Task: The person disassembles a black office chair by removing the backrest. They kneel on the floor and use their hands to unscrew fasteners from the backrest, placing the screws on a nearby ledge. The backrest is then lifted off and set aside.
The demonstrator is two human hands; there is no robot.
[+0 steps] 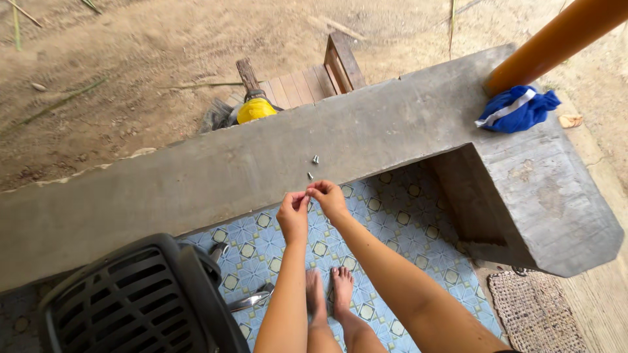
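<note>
Black plastic fan housing (131,301) sits nearest, beside bare feet (330,291) on blue patterned tile (399,216). Above them the left hand (293,216) and right hand (329,199) meet fingertip to fingertip, pinching something too small to identify, probably a screw. Two small screws (313,167) lie just beyond on the concrete ledge (196,183): light, hard, prone to rolling, best pinched by the shank. Farther off, a blue cloth (517,108).

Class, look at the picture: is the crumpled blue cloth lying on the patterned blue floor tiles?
No, the crumpled blue cloth lies on top of the grey concrete ledge, beside the orange post.
</note>
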